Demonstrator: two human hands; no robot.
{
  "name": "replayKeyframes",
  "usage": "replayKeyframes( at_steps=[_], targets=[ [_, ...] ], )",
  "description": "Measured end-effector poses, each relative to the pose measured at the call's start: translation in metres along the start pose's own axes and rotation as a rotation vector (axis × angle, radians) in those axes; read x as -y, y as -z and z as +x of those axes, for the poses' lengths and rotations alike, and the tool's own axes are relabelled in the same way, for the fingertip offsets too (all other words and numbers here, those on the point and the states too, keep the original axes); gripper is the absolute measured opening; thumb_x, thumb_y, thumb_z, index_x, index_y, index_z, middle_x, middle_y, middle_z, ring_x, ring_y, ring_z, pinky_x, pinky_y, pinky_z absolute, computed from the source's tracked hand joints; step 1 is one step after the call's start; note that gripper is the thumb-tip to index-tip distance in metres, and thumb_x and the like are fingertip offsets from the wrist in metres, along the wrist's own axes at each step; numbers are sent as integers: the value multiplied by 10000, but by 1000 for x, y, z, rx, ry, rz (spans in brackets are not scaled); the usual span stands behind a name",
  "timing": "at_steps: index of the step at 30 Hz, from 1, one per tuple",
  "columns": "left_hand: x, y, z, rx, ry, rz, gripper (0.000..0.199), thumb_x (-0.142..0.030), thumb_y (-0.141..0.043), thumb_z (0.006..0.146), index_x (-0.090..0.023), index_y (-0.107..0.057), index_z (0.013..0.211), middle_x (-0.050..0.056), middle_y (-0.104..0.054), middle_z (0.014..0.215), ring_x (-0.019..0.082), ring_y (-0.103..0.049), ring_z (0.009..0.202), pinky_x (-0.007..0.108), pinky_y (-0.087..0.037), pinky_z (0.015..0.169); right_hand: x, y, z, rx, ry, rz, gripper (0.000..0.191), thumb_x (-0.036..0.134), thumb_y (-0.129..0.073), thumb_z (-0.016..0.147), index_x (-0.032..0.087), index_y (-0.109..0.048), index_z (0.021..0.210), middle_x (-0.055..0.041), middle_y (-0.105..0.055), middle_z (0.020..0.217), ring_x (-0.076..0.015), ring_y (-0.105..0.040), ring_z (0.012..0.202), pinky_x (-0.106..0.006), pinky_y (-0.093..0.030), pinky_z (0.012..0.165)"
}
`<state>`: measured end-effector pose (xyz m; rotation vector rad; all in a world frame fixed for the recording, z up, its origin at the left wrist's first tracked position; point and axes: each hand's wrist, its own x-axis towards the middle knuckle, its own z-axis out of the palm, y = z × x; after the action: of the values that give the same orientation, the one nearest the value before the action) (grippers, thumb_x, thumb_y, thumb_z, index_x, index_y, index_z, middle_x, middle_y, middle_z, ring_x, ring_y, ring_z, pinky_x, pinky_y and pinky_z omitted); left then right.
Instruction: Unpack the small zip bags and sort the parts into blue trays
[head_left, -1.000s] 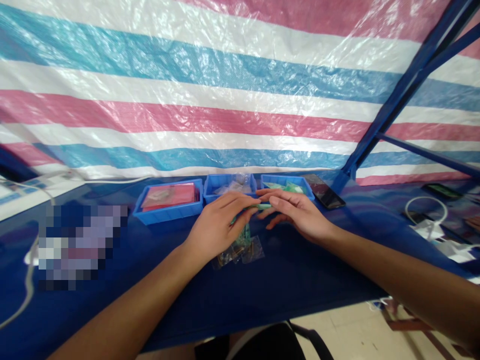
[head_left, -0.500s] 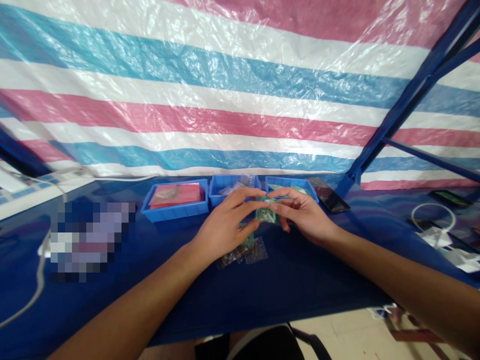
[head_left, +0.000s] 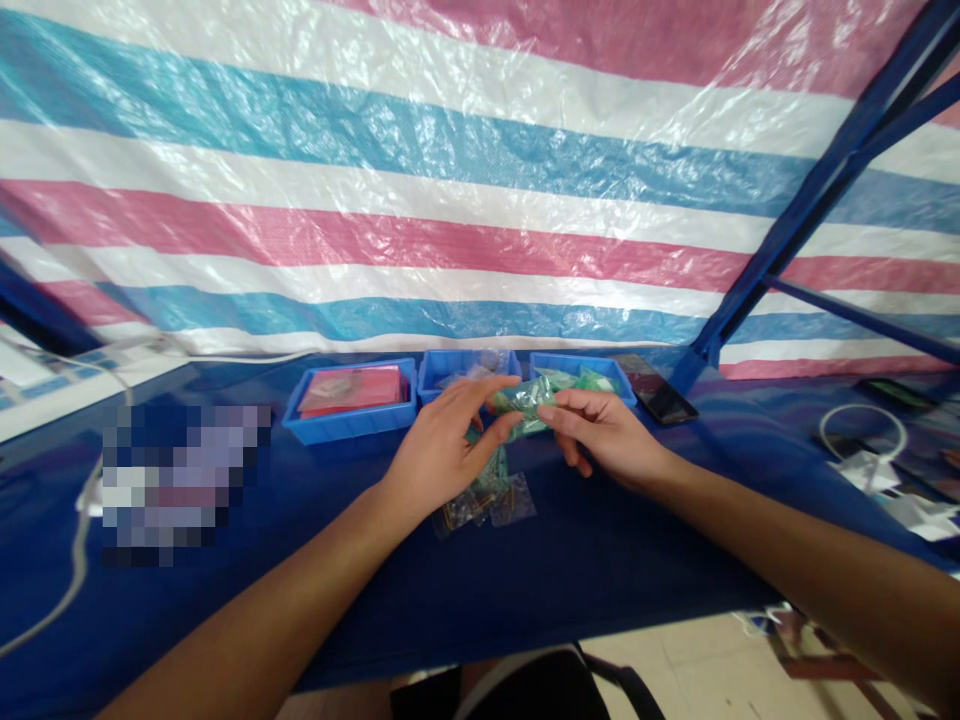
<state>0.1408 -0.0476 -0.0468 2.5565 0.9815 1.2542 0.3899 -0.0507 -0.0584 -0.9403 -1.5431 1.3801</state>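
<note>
Between my two hands is a small green plastic bag (head_left: 527,395), shiny and partly folded; its contents do not show clearly. My left hand (head_left: 442,435) grips its left side between thumb and fingers. My right hand (head_left: 607,435) pinches the right edge with thumb and forefinger, the other fingers curled below. Under my left hand lie small clear packets (head_left: 514,500) with brassy pieces inside, beside another greenish bag (head_left: 491,475) that the hand partly covers.
Three blue bins stand along the back: a left bin (head_left: 352,425) with red packets, a middle bin (head_left: 435,365) with clear bags, a right bin (head_left: 570,360) with green bags. A phone (head_left: 664,392) lies right of them. A striped sheet (head_left: 450,220) hangs behind.
The green bag has turned and folded over, showing a smoother green surface. My left fingers have closed around it, and my right hand has shifted slightly to a pinch at its edge.
</note>
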Motion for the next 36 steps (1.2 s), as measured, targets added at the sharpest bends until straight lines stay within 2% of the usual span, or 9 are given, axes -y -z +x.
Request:
replayKeyframes(
  at_steps=[4, 6, 11, 14, 18, 22, 26, 31, 36],
  targets=[
    [0, 1, 2, 33, -99, -45, 579, -373, -788, 1004, -258, -582, 1533, 152, -601, 1540, 306, -636, 1365, 434, -607, 1041, 1, -1, 1, -60, -43, 149, 431, 528, -817, 955, 211, -599, 763, 82, -521, 451, -69, -375, 338, -223, -256, 381],
    [2, 0, 3, 40, -173, -30, 525, -362, -811, 987, -274, -632, 1473, 145, -586, 1581, 323, -586, 1444, 495, -551, 1151, 1, -1, 2, -49, -71, 237, 405, 511, -830, 945, 210, -617, 780, 96, -482, 430, -64, -328, 330, -229, -234, 388],
    [7, -2, 4, 61, -205, -9, 252, -184, -646, 1077, -235, -709, 1315, 95, -768, 1305, 255, -693, 1242, 469, -529, 1127, -1, -1, 3, -7, -128, 198, 448, 562, -797, 952, 186, -663, 748, 73, -492, 422, -67, -332, 322, -245, -235, 383],
    [5, -1, 4, 19, -144, -15, 168, -231, -640, 1092, -204, -736, 1227, 80, -806, 1146, 234, -724, 1089, 409, -568, 1014, -1, -3, 3, -37, -121, 166, 467, 619, -744, 977, 168, -735, 855, 64, -518, 444, -78, -364, 327, -248, -274, 383],
    [1, 0, 3, -47, 0, -6, 193, -321, -674, 1082, -206, -753, 1214, 68, -806, 1097, 207, -740, 970, 318, -592, 834, 2, -4, 4, -114, -34, 235, 425, 610, -779, 954, 189, -740, 1000, 72, -551, 504, -81, -389, 370, -236, -297, 405],
    [0, -2, 1, -19, 191, -122, 401, -412, -726, 1043, -255, -682, 1409, 31, -799, 1015, 183, -743, 829, 231, -520, 580, -1, -3, 4, -89, -14, 147, 479, 565, -872, 880, 211, -735, 1172, 82, -588, 550, -93, -438, 404, -230, -311, 410],
    [1, -4, 1, 50, 210, -234, 565, -403, -754, 1025, -260, -578, 1543, 24, -800, 978, 196, -756, 841, 302, -609, 767, -5, -2, 3, -29, -33, 71, 365, 525, -853, 914, 191, -710, 878, 62, -595, 561, -78, -463, 420, -228, -328, 429],
    [1, -4, 2, 57, 20, -189, 623, -420, -879, 913, -272, -658, 1476, 149, -659, 1482, 318, -670, 1325, 435, -632, 995, -1, -1, 3, -37, -92, 210, 421, 491, -877, 893, 193, -621, 743, 75, -524, 507, -63, -385, 391, -234, -264, 417],
    [0, -2, 3, 60, -135, -115, 281, -248, -766, 1014, -270, -769, 1294, 121, -704, 1441, 278, -663, 1343, 473, -534, 1156, 0, -2, 4, -22, -160, 305, 378, 488, -894, 867, 183, -673, 838, 79, -513, 513, -67, -358, 394, -233, -247, 410]
  ],
)
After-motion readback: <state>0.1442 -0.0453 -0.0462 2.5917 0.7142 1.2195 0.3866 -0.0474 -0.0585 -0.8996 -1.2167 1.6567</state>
